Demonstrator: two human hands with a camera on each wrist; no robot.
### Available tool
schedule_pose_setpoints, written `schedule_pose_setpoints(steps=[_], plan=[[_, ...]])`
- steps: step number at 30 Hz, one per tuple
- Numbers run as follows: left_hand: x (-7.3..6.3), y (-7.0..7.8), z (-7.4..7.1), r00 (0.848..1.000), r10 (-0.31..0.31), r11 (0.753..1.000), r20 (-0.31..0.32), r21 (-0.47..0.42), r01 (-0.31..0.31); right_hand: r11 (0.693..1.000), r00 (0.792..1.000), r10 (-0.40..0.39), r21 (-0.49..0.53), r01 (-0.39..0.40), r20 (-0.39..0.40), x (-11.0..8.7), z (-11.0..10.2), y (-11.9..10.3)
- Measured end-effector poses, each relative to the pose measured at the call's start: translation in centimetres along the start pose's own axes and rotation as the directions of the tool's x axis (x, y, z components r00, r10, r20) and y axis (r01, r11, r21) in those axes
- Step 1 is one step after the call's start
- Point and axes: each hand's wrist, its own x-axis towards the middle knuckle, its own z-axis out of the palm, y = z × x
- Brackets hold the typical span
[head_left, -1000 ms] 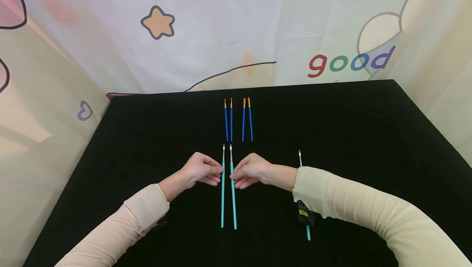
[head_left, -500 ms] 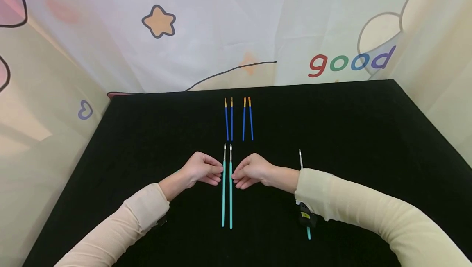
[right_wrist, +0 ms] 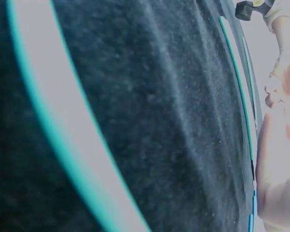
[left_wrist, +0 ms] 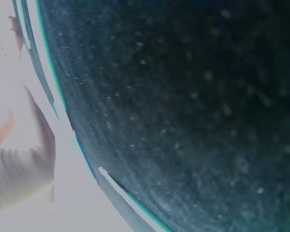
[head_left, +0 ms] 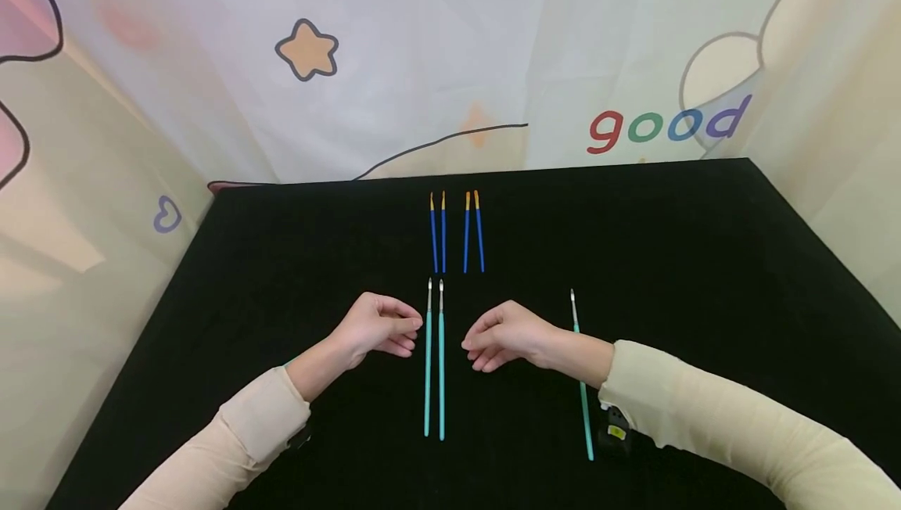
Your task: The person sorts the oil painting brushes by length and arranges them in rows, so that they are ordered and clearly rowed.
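Observation:
Two teal-handled paintbrushes lie side by side at the middle of the black table, a left one and a right one, bristles pointing away. Beside the left one my left hand hovers with loosely bent fingers, its fingertips just short of the handle. My right hand is apart from the right brush, fingers loosely bent and nothing held. Under my right forearm lies another teal paintbrush, partly covered. A further teal paintbrush shows in the left wrist view; my left arm mostly hides it from the head camera.
Farther back on the black tablecloth lie several blue-handled paintbrushes in two pairs, a left pair and a right pair. A printed curtain surrounds the table's back and sides.
The two middle teal brushes were nudged closer together and straighter. Then my right hand let go and moved right; my left hand drew slightly left off its brush.

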Motion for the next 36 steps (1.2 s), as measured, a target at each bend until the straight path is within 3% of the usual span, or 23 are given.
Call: schedule_pose_setpoints(steps=[11,21,36], plan=[[-1.5,0.1,-1.0,0.994,0.11,0.994,0.012,0.016,-0.11,0.999,0.999,-0.048,-0.011,0.048,-0.024,-1.6,-0.9,0.1],[-3.1,0.1,-2.2,0.977,0.21,0.977,0.043,0.023,-0.212,0.995,0.995,-0.095,-0.01,0.094,-0.029,-3.0,-1.8,0.1],[-4.7,0.2,-3.8,0.964,0.267,0.957,0.012,0.11,-0.267,0.99,0.989,-0.135,0.022,0.137,-0.055,-5.2,-2.8,0.3]])
